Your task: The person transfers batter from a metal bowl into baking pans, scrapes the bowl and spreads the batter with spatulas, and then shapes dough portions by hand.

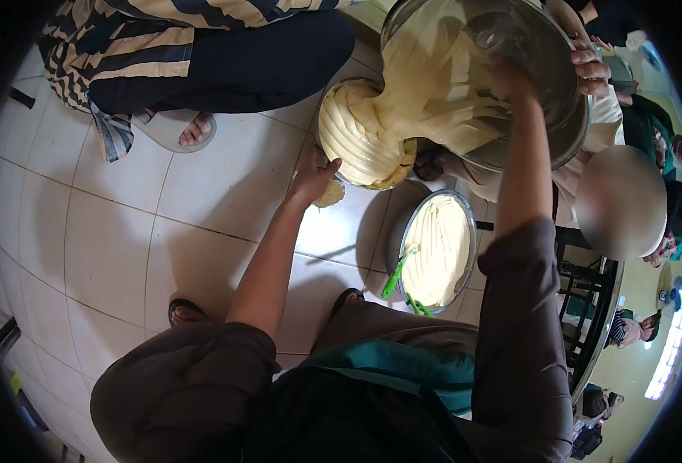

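Note:
A large metal mixing bowl is tilted, and thick pale-yellow batter pours from it in folds. Below, a smaller bowl catches the batter, which is heaped in ribbons. My left hand grips the side of this lower bowl, thumb toward its rim. Inside the tilted bowl, my right hand reaches into the batter; its fingers are blurred and partly hidden, so whether it holds anything cannot be seen. Another person's hand holds the big bowl's rim.
A metal basin of batter stands on the tiled floor, with a green-handled utensil at its edge. A person in striped clothing is at upper left. A black metal frame and several people are at right.

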{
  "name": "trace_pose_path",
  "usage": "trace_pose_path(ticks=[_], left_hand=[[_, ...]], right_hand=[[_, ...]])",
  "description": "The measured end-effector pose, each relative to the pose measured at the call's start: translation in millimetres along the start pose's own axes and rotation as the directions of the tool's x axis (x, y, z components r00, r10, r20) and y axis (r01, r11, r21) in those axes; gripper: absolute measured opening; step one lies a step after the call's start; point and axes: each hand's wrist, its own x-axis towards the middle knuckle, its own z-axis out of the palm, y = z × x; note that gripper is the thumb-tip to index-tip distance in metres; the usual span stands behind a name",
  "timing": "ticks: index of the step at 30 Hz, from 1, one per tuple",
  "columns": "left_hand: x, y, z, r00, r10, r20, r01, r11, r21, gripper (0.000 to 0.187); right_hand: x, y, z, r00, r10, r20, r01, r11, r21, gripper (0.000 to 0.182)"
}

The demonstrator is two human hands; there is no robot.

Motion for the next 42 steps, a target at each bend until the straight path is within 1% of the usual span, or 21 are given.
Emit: trace_pose_path(ticks=[3, 5, 7, 9, 10, 12, 14, 17, 19, 21, 23, 25, 26, 28, 30, 31, 33, 35, 38, 40, 42], left_hand=[[-1.2, 2.7, -1.7, 1.0, 0.02, 0.005, -0.02, 1.0, -0.014, 0.085], [-3.0, 3.4, -1.6, 0.999, 0.028, 0.018, -0.028, 0.999, -0.026, 0.086], [-4.6, 7.4, 0.7, 0.997, 0.074, 0.002, -0.074, 0.996, -0.051, 0.088], [-9.7, 22.5, -3.4, 0.997, -0.059, 0.05, 0.062, 0.996, -0.061, 0.088], [-10.9, 27.4, -4.8, 0.989, -0.127, 0.078, 0.132, 0.989, -0.06, 0.088], [5.7, 0.9, 1.8, 0.996, -0.063, 0.058, 0.065, 0.997, -0.037, 0.087], [12.9, -4.6, 4.1, 0.998, -0.034, 0.061, 0.034, 0.999, -0.01, 0.087], [9.1, 2.3, 9.4, 0.998, 0.004, 0.07, -0.005, 1.0, 0.019, 0.086], [10.0, -6.1, 11.3, 0.993, 0.106, 0.049, -0.108, 0.993, 0.039, 0.086], [-7.9, 25.2, 11.1, 0.997, -0.041, 0.073, 0.041, 0.999, 0.003, 0.088], [-6.6, 23.1, 11.5, 0.995, -0.066, 0.069, 0.068, 0.997, -0.021, 0.09], [16.4, -15.9, 16.7, 0.999, 0.029, 0.034, -0.028, 0.999, -0.04, 0.091], [13.7, -12.3, 16.7, 0.999, 0.007, 0.036, -0.005, 0.999, -0.04, 0.091], [4.4, 2.6, 15.8, 0.998, -0.035, 0.045, 0.037, 0.999, -0.032, 0.092], [1.3, 10.4, 15.4, 0.989, -0.119, 0.09, 0.124, 0.991, -0.051, 0.092], [1.3, 12.0, 13.9, 0.981, -0.16, 0.108, 0.167, 0.984, -0.061, 0.091], [7.0, 5.1, 9.5, 0.99, -0.116, 0.083, 0.111, 0.992, 0.056, 0.091], [13.1, -8.6, 11.3, 0.995, -0.085, 0.058, 0.08, 0.993, 0.084, 0.09], [11.9, -9.3, 17.6, 0.994, -0.107, 0.031, 0.107, 0.994, 0.011, 0.09], [-1.9, 15.5, 15.1, 0.984, -0.163, 0.068, 0.167, 0.984, -0.062, 0.091], [-1.9, 17.5, 13.4, 0.986, -0.142, 0.088, 0.15, 0.985, -0.09, 0.091]], right_hand=[[42.2, -17.5, 54.1, 0.995, 0.064, -0.075, -0.049, 0.981, 0.186, 0.028], [-12.3, -56.5, 41.9, 0.991, -0.06, -0.116, 0.094, 0.947, 0.308, 0.028], [-82.2, -84.8, 3.0, 0.978, -0.184, 0.098, 0.179, 0.982, 0.059, 0.033], [-119.0, -56.6, 19.7, 0.955, -0.242, -0.17, 0.288, 0.888, 0.357, 0.036], [-137.2, -46.6, -13.3, 0.968, -0.251, -0.015, 0.233, 0.875, 0.424, 0.038], [-136.7, -20.9, -24.7, 0.965, -0.228, -0.13, 0.262, 0.818, 0.512, 0.035], [-77.4, 1.8, -38.0, 0.988, -0.107, 0.112, 0.069, 0.951, 0.301, 0.031], [35.1, 16.7, 22.3, 0.988, 0.086, -0.132, -0.052, 0.97, 0.238, 0.029], [60.4, 10.2, 43.4, 0.987, 0.035, -0.154, -0.005, 0.982, 0.19, 0.027], [19.4, -35.8, 42.5, 0.986, -0.023, -0.163, 0.082, 0.928, 0.364, 0.024], [-70.6, -75.3, -5.7, 0.99, -0.144, 0.006, 0.141, 0.976, 0.166, 0.025], [-131.5, -65.1, -0.5, 0.892, -0.348, -0.287, 0.428, 0.854, 0.295, 0.027], [-150.1, -53.2, -9.8, 0.897, -0.362, -0.254, 0.427, 0.86, 0.281, 0.031], [-161.1, -35.5, -42.8, 0.95, -0.308, -0.051, 0.301, 0.859, 0.413, 0.029], [-114.9, -9.5, -29.3, 0.988, -0.157, -0.008, 0.155, 0.961, 0.228, 0.027], [-80.0, 5.2, -17.3, 0.997, -0.081, 0.0, 0.08, 0.988, 0.13, 0.027], [-18.3, 30.0, 30.5, 0.976, 0.104, -0.193, -0.082, 0.99, 0.118, 0.024], [-0.8, 22.5, 82.2, 0.988, 0.031, -0.148, -0.003, 0.983, 0.186, 0.026], [-37.3, -20.4, 79.3, 0.942, -0.321, 0.1, 0.334, 0.93, -0.157, 0.025], [-133.8, -72.3, 26.3, 0.98, -0.168, -0.106, 0.189, 0.95, 0.247, 0.032], [-184.3, -65.0, 11.1, 0.946, -0.23, -0.228, 0.299, 0.888, 0.348, 0.031]])
